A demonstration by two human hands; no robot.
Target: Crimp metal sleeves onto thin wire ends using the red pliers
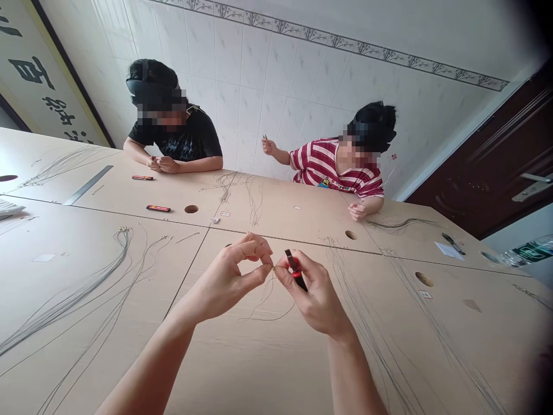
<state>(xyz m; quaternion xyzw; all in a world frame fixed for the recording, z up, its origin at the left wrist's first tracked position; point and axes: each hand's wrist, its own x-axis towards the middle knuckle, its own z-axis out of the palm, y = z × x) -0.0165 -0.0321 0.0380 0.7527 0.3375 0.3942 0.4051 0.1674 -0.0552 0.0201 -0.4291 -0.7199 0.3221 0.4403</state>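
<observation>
In front of me, over the table, both hands meet at a thin dark cord (287, 314). My left hand (242, 268) pinches its end between thumb and forefinger, the other fingers curled. My right hand (313, 291) has thumb and forefinger at the same spot, touching or almost touching the left fingertips. Held in the right palm is a black and red lighter (297, 272), its metal top pointing up. The cord loops down below the hands towards the tabletop. The small join between the fingertips is too tiny to make out.
Bundles of thin cords (118, 262) with small metal ends lie left, more cords (358, 311) right. Lighters (158, 208), a metal ruler (90, 184) and a pen (453, 244) lie on the table (242, 374). A bottle (533, 252) is far right. Two people (173, 132) sit opposite.
</observation>
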